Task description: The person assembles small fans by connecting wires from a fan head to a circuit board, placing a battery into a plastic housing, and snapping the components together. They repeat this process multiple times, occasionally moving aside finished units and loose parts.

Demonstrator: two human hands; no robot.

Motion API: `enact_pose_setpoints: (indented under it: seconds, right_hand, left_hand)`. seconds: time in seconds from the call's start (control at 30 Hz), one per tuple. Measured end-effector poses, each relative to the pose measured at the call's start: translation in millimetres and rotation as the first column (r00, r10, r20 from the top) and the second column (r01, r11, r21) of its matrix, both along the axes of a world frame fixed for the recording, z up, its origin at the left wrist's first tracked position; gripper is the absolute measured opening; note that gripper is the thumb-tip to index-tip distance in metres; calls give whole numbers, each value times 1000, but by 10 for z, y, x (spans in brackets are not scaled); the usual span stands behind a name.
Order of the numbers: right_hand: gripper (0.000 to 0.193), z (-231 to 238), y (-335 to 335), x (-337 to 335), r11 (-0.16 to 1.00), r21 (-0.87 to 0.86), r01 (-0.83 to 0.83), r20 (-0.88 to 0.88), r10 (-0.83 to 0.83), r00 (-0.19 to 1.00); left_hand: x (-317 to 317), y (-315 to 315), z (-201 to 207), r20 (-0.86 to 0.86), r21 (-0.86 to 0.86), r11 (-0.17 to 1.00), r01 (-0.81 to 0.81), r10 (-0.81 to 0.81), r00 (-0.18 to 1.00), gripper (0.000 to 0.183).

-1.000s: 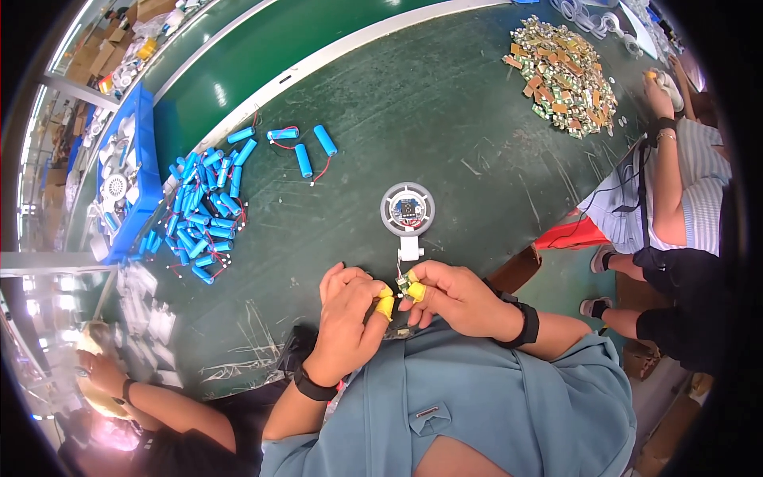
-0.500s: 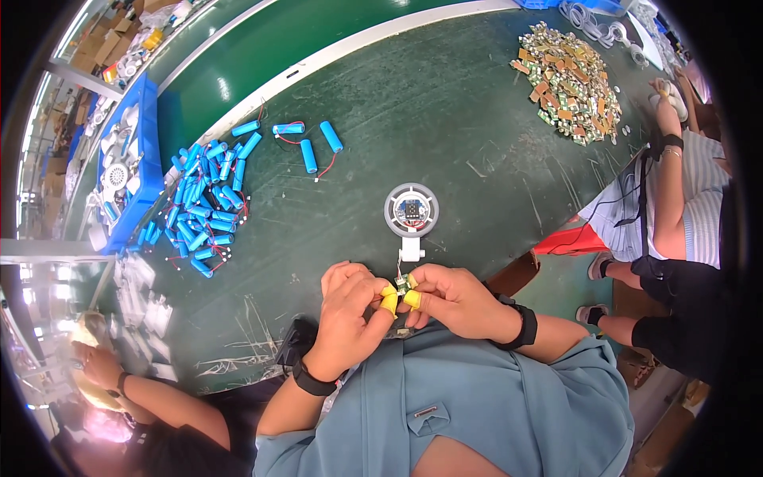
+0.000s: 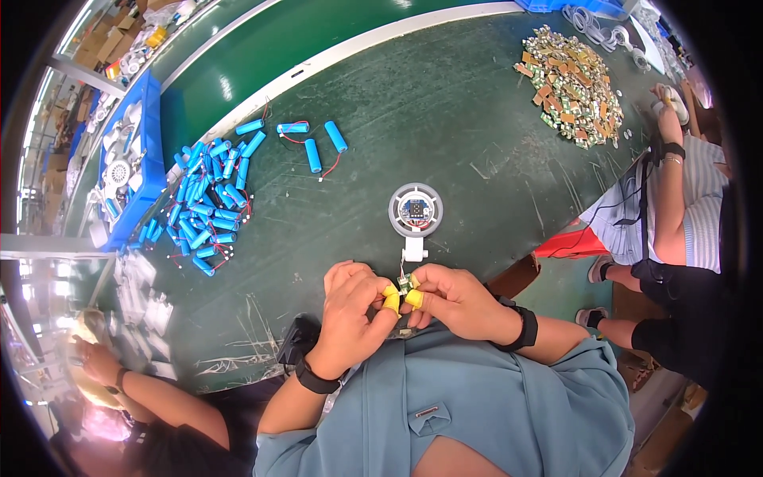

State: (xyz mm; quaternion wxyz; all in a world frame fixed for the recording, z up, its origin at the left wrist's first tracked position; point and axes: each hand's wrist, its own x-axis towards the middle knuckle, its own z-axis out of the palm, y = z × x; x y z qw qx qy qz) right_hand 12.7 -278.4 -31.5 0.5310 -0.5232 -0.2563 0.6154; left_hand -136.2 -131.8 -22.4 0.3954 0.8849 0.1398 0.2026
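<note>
The right hand (image 3: 461, 306) is pinching a small green circuit board (image 3: 404, 283) between yellow-covered fingertips (image 3: 414, 299), near the close edge of a dark green table (image 3: 342, 230). The left hand (image 3: 350, 314) is holding its 2 yellow-tipped fingers narrowly together at the board's left side; from where I'm standing, I cannot tell what they are gripping. Thin wires (image 3: 402, 263) are running between the board and the white stem (image 3: 414, 250) of 1 round, grey-rimmed device (image 3: 414, 210), which is lying face up. Blue batteries (image 3: 208, 199) are lying heaped on the left; a pile of boards (image 3: 574, 87) is sitting far right.
</note>
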Motion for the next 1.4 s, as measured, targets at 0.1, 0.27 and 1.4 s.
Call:
enact_pose_setpoints:
  seconds: [0.1, 0.27, 1.4]
  right_hand:
    - [19, 1, -1, -2, 1000, 1, -15, 20, 15, 1000]
    - [16, 57, 11, -38, 1000, -19, 1, 151, 2, 989]
    - [20, 57, 49, 92, 989, -34, -143, 83, 146, 986]
  left_hand:
    - [-25, 11, -33, -33, -10, 1000, 17, -17, 999, 21]
    - [-20, 26, -31, -75, -29, 998, 56, -58, 996, 21]
    - [45, 289, 5, -128, 35, 928, 371, -364, 923, 24]
